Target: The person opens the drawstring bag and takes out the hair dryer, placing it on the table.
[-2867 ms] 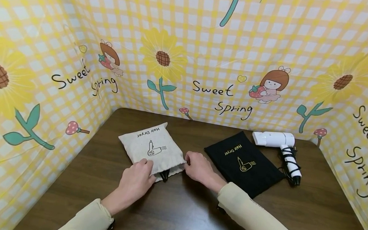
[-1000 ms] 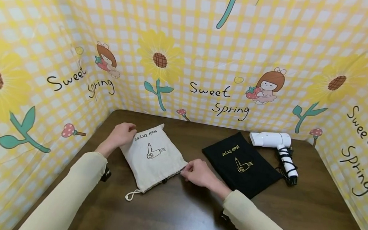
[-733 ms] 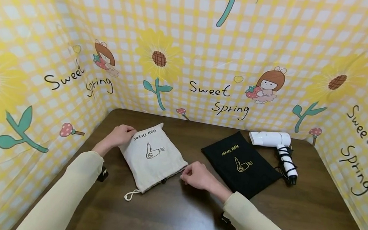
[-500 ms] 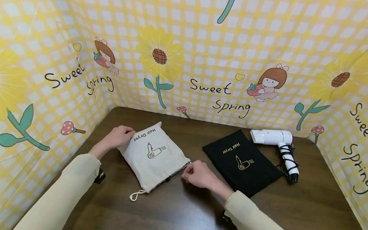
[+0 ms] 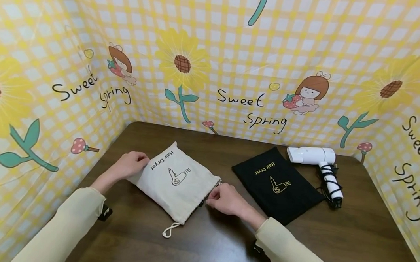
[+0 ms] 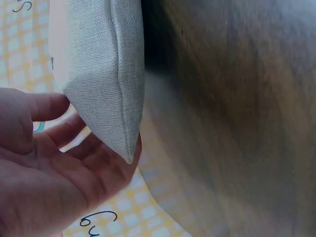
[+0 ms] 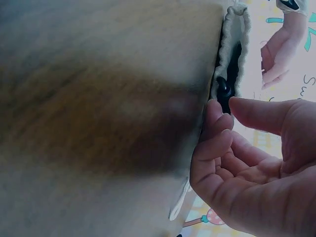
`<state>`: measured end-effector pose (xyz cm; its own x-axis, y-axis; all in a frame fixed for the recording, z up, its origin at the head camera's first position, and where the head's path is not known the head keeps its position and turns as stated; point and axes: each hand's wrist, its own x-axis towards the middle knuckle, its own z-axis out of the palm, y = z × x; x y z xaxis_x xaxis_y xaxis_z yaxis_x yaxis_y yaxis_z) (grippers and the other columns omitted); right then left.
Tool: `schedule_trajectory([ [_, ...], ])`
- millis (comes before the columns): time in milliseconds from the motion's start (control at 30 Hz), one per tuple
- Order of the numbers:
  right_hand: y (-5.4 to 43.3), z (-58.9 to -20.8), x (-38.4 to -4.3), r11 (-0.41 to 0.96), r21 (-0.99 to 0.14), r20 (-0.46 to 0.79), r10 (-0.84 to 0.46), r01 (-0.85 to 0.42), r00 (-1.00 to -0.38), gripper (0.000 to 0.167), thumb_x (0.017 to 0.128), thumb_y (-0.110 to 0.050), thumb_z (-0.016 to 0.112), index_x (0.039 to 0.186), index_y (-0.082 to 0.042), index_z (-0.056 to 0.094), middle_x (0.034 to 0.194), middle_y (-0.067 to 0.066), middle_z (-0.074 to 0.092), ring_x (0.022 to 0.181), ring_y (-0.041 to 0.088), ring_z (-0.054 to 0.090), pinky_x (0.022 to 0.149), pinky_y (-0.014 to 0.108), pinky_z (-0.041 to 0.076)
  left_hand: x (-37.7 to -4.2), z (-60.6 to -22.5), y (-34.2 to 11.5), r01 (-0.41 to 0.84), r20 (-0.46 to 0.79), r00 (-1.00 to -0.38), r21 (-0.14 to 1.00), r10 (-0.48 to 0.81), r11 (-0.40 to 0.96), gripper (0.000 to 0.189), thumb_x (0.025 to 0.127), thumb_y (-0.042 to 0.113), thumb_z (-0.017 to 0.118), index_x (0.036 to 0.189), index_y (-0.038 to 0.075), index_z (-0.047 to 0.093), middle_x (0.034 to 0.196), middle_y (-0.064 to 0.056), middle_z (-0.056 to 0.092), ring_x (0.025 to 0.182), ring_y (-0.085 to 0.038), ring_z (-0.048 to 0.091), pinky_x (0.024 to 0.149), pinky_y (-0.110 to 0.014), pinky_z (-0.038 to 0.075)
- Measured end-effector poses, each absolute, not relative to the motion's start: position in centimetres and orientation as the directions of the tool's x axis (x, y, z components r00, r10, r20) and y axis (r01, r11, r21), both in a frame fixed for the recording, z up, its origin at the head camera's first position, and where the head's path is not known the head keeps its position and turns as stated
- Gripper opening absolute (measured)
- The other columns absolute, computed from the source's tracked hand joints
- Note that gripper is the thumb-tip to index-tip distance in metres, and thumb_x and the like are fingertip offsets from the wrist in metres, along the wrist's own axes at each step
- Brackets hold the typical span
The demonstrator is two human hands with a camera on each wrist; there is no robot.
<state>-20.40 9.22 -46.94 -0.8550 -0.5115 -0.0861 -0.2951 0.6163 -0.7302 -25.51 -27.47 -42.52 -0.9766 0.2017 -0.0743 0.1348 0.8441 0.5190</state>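
A light cloth drawstring bag [image 5: 179,181], printed "Hair Dryer", bulges on the table. My left hand [image 5: 131,164] holds its closed end; in the left wrist view the thumb touches one face and the fingers curl behind the pointed corner. At the mouth, my right hand [image 5: 226,199] pinches the rim between thumb and curled fingers. The right wrist view shows a black piece [image 7: 225,88] inside the gathered opening; the rest of the contents is hidden. A white cord loop [image 5: 170,230] hangs from the mouth's near corner.
Right of my right hand lies a flat black "Hair Dryer" bag [image 5: 276,186]. Beyond it is a white hair dryer [image 5: 312,155], black cord wound round its handle. Patterned yellow cloth [image 5: 234,69] encloses the brown table [image 5: 211,249] at the back and sides.
My left hand has gone from the bag's mouth to its closed end. The bag has turned, its mouth swinging rightward and the cord loop shifting right. My right hand stays near the mouth.
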Motion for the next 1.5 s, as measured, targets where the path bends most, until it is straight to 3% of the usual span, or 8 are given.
schedule_trajectory([
  [200, 9.3, -47.3, -20.3, 0.612, -0.732, -0.088, -0.521, -0.3, -0.849, 0.013, 0.093, -0.01, 0.078, 0.08, -0.011, 0.076, 0.068, -0.009, 0.064, 0.065, 0.007, 0.057, 0.065, 0.028, 0.049, -24.6, -42.5, -27.0, 0.117, -0.113, -0.973, 0.518, 0.203, 0.848, 0.024, 0.108, 0.015, 0.054, 0.101, 0.001, 0.072, 0.08, -0.005, 0.063, 0.072, -0.023, 0.055, 0.067, -0.038, 0.044],
  [467, 9.1, -47.1, -20.6, 0.608, -0.727, -0.061, -0.519, -0.318, -0.852, 0.015, 0.092, -0.007, 0.079, 0.078, -0.011, 0.074, 0.07, -0.008, 0.065, 0.067, 0.006, 0.057, 0.066, 0.027, 0.049, -23.4, -41.9, -27.2, 0.115, -0.143, -0.966, 0.513, 0.216, 0.851, 0.023, 0.107, 0.014, 0.055, 0.099, 0.0, 0.07, 0.079, -0.005, 0.061, 0.072, -0.022, 0.054, 0.065, -0.037, 0.045],
  [667, 9.1, -46.7, -20.6, 0.616, -0.718, -0.05, -0.512, -0.325, -0.858, 0.019, 0.091, -0.006, 0.079, 0.074, -0.011, 0.073, 0.067, -0.008, 0.064, 0.064, 0.006, 0.056, 0.064, 0.026, 0.048, -22.5, -41.5, -27.4, 0.118, -0.168, -0.958, 0.512, 0.234, 0.851, 0.029, 0.108, 0.016, 0.056, 0.081, 0.007, 0.063, 0.067, 0.0, 0.05, 0.062, -0.018, 0.048, 0.061, -0.035, 0.041],
  [767, 9.1, -46.8, -20.6, 0.628, -0.712, -0.055, -0.496, -0.314, -0.867, 0.019, 0.091, -0.006, 0.079, 0.074, -0.012, 0.072, 0.068, -0.009, 0.064, 0.065, 0.006, 0.056, 0.065, 0.027, 0.048, -22.2, -41.3, -27.7, 0.086, -0.236, -0.94, 0.529, 0.244, 0.844, 0.033, 0.108, 0.016, 0.056, 0.077, 0.008, 0.061, 0.065, -0.001, 0.054, 0.059, -0.017, 0.049, 0.058, -0.034, 0.042],
  [967, 9.2, -47.1, -20.8, 0.636, -0.703, -0.026, -0.468, -0.316, -0.883, 0.016, 0.09, -0.004, 0.079, 0.076, -0.01, 0.073, 0.07, -0.007, 0.067, 0.067, 0.007, 0.058, 0.068, 0.029, 0.05, -22.9, -41.1, -28.5, 0.007, -0.352, -0.89, 0.623, 0.289, 0.782, 0.028, 0.109, 0.012, 0.053, 0.091, -0.001, 0.07, 0.078, -0.007, 0.068, 0.073, -0.022, 0.066, 0.067, -0.04, 0.056],
  [1100, 9.2, -47.3, -20.8, 0.637, -0.705, -0.028, -0.464, -0.311, -0.885, 0.016, 0.089, -0.005, 0.078, 0.076, -0.011, 0.073, 0.07, -0.008, 0.066, 0.067, 0.007, 0.058, 0.068, 0.029, 0.05, -24.1, -41.4, -29.0, -0.01, -0.378, -0.864, 0.676, 0.334, 0.737, 0.026, 0.109, 0.008, 0.052, 0.108, -0.008, 0.072, 0.085, -0.005, 0.07, 0.08, -0.022, 0.068, 0.072, -0.041, 0.058],
  [1200, 9.1, -47.3, -20.8, 0.639, -0.706, -0.038, -0.465, -0.305, -0.885, 0.017, 0.09, -0.007, 0.078, 0.075, -0.013, 0.072, 0.069, -0.009, 0.064, 0.066, 0.007, 0.057, 0.067, 0.028, 0.049, -24.7, -41.7, -29.3, -0.003, -0.394, -0.837, 0.698, 0.38, 0.716, 0.025, 0.108, 0.005, 0.052, 0.112, -0.008, 0.073, 0.086, -0.003, 0.07, 0.081, -0.02, 0.067, 0.072, -0.04, 0.057],
  [1500, 9.0, -47.3, -20.6, 0.638, -0.699, -0.016, -0.468, -0.325, -0.884, 0.021, 0.089, -0.006, 0.078, 0.071, -0.013, 0.07, 0.066, -0.01, 0.063, 0.063, 0.007, 0.055, 0.063, 0.027, 0.047, -25.5, -42.5, -29.1, 0.036, -0.328, -0.87, 0.702, 0.368, 0.711, 0.018, 0.102, 0.003, 0.058, 0.093, -0.003, 0.073, 0.076, -0.005, 0.066, 0.071, -0.018, 0.062, 0.063, -0.034, 0.052],
])
